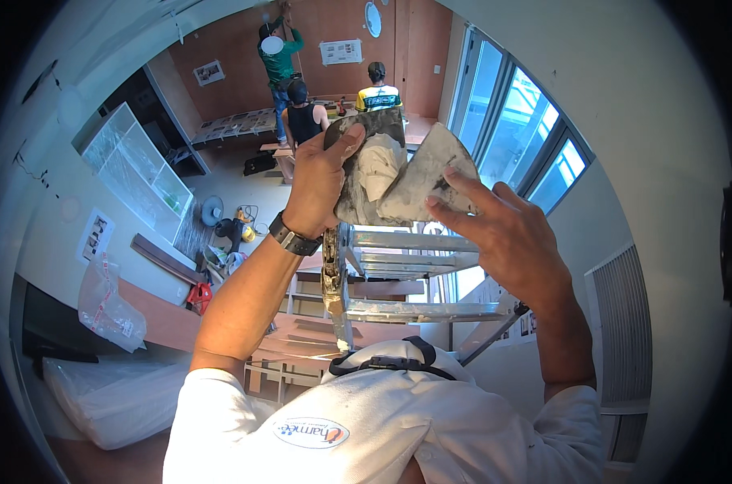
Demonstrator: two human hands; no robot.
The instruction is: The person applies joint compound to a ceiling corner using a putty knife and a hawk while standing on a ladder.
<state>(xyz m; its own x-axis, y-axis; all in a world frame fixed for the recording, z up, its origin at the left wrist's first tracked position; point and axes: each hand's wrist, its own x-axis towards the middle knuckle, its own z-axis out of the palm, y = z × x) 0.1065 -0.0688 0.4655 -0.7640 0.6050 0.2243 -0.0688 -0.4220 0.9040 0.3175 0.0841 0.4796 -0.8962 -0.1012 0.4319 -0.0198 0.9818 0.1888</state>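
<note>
Raised in front of me, my left hand [318,184] grips a dark, smeared flat plate [351,203] by its left side, thumb on top. A thick lump of white putty [380,167] sits on that plate. From the right, my right hand [517,242] holds a grey, putty-coated scraper blade [434,165], with two fingers spread across its face. The blade's left edge meets the putty and overlaps the plate. Its handle, if any, is hidden.
A metal stepladder [414,241] stands right below my hands. Three people work at the far wall, one in a green top [279,60] standing raised. A fan [212,211] and tools lie on the floor at left. Windows [515,113] line the right; plastic-wrapped bundles [116,399] lie lower left.
</note>
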